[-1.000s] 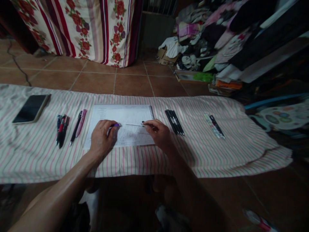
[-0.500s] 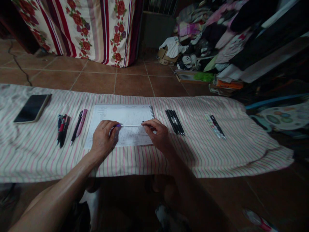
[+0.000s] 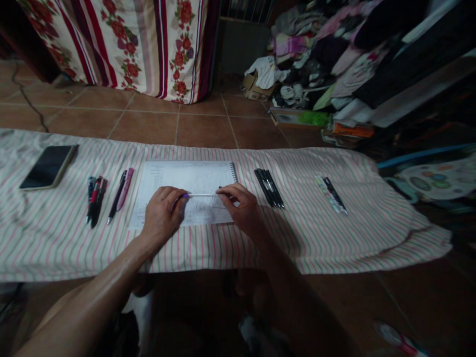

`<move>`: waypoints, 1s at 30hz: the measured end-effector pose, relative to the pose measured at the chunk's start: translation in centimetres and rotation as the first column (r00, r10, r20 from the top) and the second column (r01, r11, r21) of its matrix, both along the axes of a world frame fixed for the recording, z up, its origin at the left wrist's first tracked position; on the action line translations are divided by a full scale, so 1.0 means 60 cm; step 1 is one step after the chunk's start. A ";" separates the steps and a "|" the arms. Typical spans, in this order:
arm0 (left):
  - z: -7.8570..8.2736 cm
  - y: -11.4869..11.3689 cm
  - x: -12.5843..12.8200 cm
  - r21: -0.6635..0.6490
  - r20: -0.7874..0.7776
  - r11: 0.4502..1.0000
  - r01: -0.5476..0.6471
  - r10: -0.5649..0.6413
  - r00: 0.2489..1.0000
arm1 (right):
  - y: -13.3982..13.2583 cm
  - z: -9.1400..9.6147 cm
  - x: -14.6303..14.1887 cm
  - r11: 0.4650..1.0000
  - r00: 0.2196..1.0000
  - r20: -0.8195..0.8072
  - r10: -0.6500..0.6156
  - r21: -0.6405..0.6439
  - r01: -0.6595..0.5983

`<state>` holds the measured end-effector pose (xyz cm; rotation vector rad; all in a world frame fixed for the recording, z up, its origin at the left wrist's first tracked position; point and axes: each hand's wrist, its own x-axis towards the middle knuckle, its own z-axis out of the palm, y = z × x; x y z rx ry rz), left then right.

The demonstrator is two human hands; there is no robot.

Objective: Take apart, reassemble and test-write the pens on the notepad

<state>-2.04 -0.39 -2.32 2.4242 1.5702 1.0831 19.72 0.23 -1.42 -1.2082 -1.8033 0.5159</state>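
Observation:
A spiral notebook [image 3: 193, 176] lies open on a striped cloth [image 3: 334, 233]. Over its page I hold a thin white pen [image 3: 203, 195] with a purple end, lying crosswise. My left hand [image 3: 161, 215] pinches the purple end. My right hand [image 3: 243, 208] pinches the dark end on the right. Both hands rest low over the lower half of the page.
Left of the notebook lie a black and a pink pen [image 3: 121, 191], a bunch of dark and red pens [image 3: 94, 196] and a phone [image 3: 48, 166]. To the right are several black pens [image 3: 269, 187] and two more pens [image 3: 330, 194]. Tiled floor, a flowered curtain [image 3: 148, 44] and piled clothes [image 3: 334, 54] lie beyond.
My hands have come slightly closer together along the pen; less of the white shaft shows between them. Everything else on the cloth is unmoved.

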 end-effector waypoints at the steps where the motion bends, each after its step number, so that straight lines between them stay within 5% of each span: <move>1: 0.001 0.000 0.000 -0.004 -0.002 1.000 0.002 -0.002 1.000 | 0.000 0.000 -0.001 1.000 1.000 0.001 0.002 0.000 -0.002; 30: 0.004 0.001 0.029 -0.030 -0.007 0.995 0.100 -0.100 0.995 | 0.005 -0.002 -0.024 0.998 0.992 -0.122 -0.025 -0.054 0.019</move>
